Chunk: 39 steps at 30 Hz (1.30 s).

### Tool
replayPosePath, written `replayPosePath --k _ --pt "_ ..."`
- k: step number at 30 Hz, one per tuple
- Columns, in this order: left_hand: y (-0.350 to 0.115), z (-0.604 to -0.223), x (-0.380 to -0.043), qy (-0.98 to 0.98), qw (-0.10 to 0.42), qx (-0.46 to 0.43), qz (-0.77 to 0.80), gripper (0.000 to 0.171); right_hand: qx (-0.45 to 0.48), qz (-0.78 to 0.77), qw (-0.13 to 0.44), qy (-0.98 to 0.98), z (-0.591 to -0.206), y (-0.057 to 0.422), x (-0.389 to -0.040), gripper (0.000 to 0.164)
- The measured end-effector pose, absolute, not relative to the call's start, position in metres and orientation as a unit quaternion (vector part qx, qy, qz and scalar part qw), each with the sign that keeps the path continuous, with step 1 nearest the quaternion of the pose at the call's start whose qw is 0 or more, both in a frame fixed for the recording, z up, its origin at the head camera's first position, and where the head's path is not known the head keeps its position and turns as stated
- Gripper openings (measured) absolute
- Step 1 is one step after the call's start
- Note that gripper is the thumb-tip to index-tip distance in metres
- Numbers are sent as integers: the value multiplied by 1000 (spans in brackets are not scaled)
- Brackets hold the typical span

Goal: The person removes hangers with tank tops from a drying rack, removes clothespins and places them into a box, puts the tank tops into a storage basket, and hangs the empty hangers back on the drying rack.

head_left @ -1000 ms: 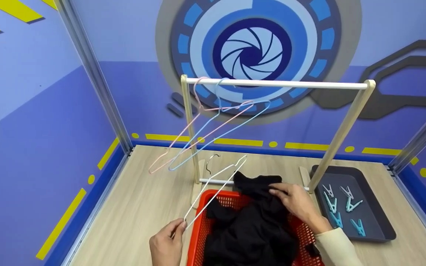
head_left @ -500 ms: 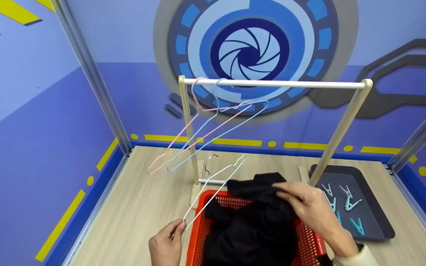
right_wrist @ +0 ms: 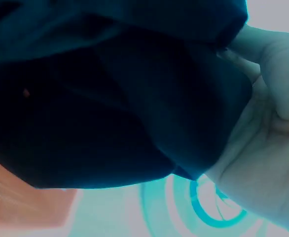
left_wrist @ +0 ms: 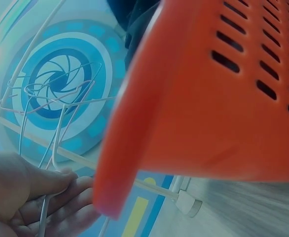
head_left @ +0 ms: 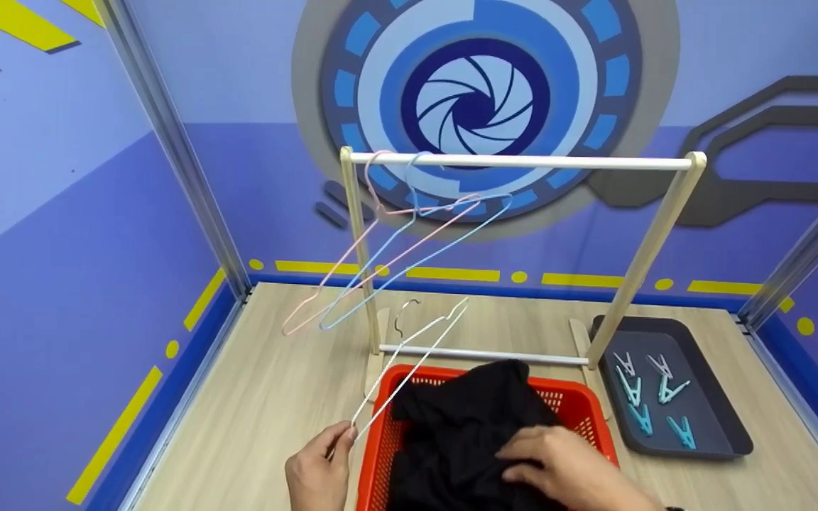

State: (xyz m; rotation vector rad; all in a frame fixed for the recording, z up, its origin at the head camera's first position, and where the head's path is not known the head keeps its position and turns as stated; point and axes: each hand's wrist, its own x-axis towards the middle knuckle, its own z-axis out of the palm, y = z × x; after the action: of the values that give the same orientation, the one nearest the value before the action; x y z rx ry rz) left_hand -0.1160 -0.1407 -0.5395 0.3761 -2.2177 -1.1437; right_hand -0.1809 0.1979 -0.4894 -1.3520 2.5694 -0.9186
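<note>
In the head view my left hand (head_left: 320,461) pinches one lower corner of a white wire clothes hanger (head_left: 403,343), which tilts up beside the basket with its silver hook at the far end. The left wrist view shows the hanger wire (left_wrist: 55,143) between thumb and fingers. A black garment (head_left: 451,419) lies bunched in the red plastic basket (head_left: 579,392). Over its right part is my right hand (head_left: 565,461), fingers bent into the cloth. From the right wrist, dark folds of the garment (right_wrist: 149,98) sit between thumb and fingers; the fingertips are partly hidden.
Behind the basket stands a wooden rack with a white top bar (head_left: 558,162). A pink hanger (head_left: 349,251) and a light blue hanger (head_left: 417,263) hang at its left end. On the right, a dark grey tray (head_left: 721,411) holds several clothespins (head_left: 681,431).
My right hand has drawn back toward me and lower with the garment, whose far end has left the rack's lower bar and now lies over the basket. The left hand and hanger stay put.
</note>
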Motion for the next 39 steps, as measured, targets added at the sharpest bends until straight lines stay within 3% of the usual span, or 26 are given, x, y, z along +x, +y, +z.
replayPosePath --k 3,10,13,19,21,28,39 --pt "-141 -540 -116 -835 312 140 -431 10 -409 -287 122 858 -497 195 -181 16" --pt "-139 -537 -115 -831 298 156 -442 10 -384 -245 185 871 -500 188 -180 19" --pt "-139 -536 -115 -832 288 162 -445 10 -394 -239 172 870 -491 191 -181 24" --pt "-140 -534 -115 -834 276 160 -450 8 -427 -237 -16 872 -474 196 -196 38" --pt "-140 -534 -115 -835 273 159 -450 8 -410 -236 -35 880 -474 195 -206 46" --pt "-139 -534 -115 -834 272 166 -451 9 -390 -210 63 894 -497 193 -232 79" --pt "-139 -535 -114 -837 281 152 -444 9 -382 -187 108 899 -509 195 -219 78"
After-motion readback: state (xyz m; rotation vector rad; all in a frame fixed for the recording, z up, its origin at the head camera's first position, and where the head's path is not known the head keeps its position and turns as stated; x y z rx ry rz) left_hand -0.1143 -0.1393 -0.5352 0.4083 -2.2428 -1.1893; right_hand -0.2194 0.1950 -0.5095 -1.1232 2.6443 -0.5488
